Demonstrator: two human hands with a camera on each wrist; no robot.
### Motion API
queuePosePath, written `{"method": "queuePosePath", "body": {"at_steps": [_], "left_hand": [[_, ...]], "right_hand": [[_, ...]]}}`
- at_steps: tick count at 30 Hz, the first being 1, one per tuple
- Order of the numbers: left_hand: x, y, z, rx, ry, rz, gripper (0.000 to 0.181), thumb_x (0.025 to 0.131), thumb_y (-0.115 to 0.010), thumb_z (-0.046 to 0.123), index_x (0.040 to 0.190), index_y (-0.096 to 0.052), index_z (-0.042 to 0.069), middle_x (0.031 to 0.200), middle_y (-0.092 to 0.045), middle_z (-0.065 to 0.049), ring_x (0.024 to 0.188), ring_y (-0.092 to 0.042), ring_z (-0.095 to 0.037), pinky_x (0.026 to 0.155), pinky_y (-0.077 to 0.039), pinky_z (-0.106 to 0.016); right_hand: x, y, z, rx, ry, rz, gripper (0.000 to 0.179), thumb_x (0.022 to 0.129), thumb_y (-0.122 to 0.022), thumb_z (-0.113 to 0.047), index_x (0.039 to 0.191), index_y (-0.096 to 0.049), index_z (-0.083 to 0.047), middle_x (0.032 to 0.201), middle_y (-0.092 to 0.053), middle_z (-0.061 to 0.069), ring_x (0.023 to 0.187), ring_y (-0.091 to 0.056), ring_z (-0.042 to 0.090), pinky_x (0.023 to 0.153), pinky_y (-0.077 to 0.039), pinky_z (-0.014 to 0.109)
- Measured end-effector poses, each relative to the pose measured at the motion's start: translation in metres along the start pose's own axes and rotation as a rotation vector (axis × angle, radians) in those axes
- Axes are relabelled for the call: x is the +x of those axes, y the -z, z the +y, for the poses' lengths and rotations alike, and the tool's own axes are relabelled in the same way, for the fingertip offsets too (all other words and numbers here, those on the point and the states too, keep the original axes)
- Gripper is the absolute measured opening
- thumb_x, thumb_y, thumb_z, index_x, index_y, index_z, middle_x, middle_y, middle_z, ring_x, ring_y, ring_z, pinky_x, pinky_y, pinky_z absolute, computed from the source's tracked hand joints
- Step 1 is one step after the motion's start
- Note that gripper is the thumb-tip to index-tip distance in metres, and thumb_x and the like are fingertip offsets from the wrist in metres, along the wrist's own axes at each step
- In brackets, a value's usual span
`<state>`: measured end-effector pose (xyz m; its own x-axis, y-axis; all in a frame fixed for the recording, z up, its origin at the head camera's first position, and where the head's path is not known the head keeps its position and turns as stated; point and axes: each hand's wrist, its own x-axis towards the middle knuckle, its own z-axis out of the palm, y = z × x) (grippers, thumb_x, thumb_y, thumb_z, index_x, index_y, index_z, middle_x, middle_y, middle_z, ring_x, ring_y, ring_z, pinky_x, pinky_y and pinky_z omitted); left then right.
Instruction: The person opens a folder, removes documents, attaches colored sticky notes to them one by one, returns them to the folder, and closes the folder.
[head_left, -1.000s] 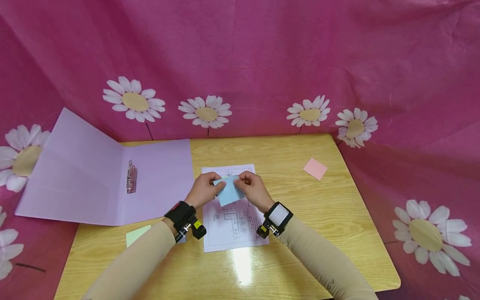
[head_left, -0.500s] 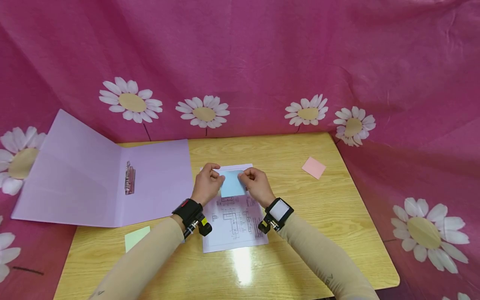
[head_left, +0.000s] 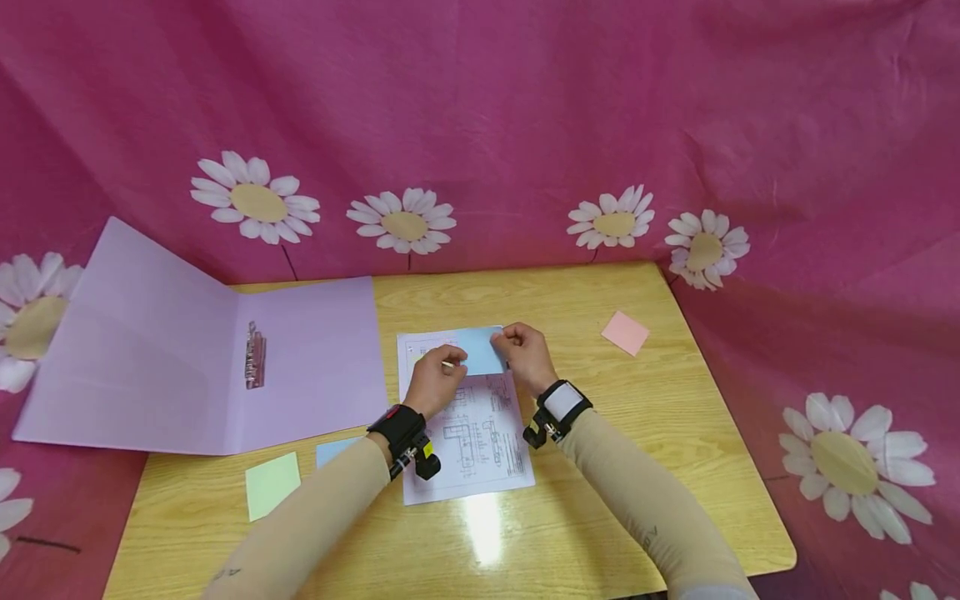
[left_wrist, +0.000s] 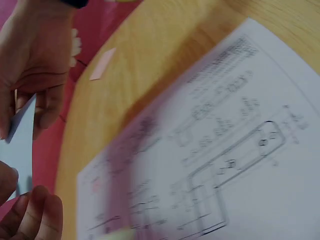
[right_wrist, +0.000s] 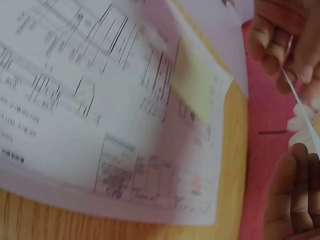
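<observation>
A light blue sticky note (head_left: 480, 350) is held up over a sheet of printed technical drawings (head_left: 472, 450). My right hand (head_left: 528, 354) pinches its right edge between thumb and fingers. At its left edge, my left hand (head_left: 435, 383) has the thumb and curled fingers on the lower corner. The left wrist view shows the blue note (left_wrist: 22, 145) between both hands. A pale yellow note (right_wrist: 192, 80) lies on the sheet in the right wrist view, largely covered by my left hand in the head view.
An open lilac ring folder (head_left: 322, 358) stands at the left, with a metal clip (head_left: 256, 358) inside. Nearer me lie a green note (head_left: 272, 486) and another blue note (head_left: 335, 450), partly under my left sleeve. Right of the sheet is a pink note (head_left: 625, 332) on the wooden table (head_left: 615, 517).
The blue note has levelled from its tilt and shifted right and away from me. Both hands have moved right with it. My left sleeve now uncovers more of the green and second blue notes.
</observation>
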<state>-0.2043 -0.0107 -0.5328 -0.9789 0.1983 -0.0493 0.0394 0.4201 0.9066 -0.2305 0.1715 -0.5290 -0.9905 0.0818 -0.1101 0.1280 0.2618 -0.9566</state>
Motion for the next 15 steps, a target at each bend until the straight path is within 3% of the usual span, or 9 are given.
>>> {"method": "queuePosePath", "body": {"at_steps": [7, 15], "left_hand": [[-0.012, -0.016, -0.018, 0.101, -0.010, -0.120, 0.035, 0.092, -0.061, 0.011, 0.125, -0.060, 0.000, 0.119, -0.060, -0.017, 0.100, -0.063, -0.028, 0.084, -0.052, -0.038], [-0.012, -0.029, -0.031, 0.258, -0.079, -0.132, 0.038, 0.091, -0.062, 0.014, 0.125, -0.059, -0.004, 0.124, -0.057, -0.019, 0.118, -0.053, -0.031, 0.100, -0.041, -0.042]], "right_hand": [[0.006, 0.000, 0.018, -0.118, -0.062, 0.006, 0.020, 0.091, -0.067, -0.022, 0.084, -0.062, -0.004, 0.065, -0.049, 0.000, 0.057, -0.044, 0.013, 0.048, -0.033, 0.024], [0.013, -0.005, 0.034, -0.200, -0.066, 0.031, 0.021, 0.090, -0.067, -0.021, 0.080, -0.062, -0.003, 0.065, -0.050, 0.001, 0.059, -0.045, 0.015, 0.048, -0.034, 0.025]]}}
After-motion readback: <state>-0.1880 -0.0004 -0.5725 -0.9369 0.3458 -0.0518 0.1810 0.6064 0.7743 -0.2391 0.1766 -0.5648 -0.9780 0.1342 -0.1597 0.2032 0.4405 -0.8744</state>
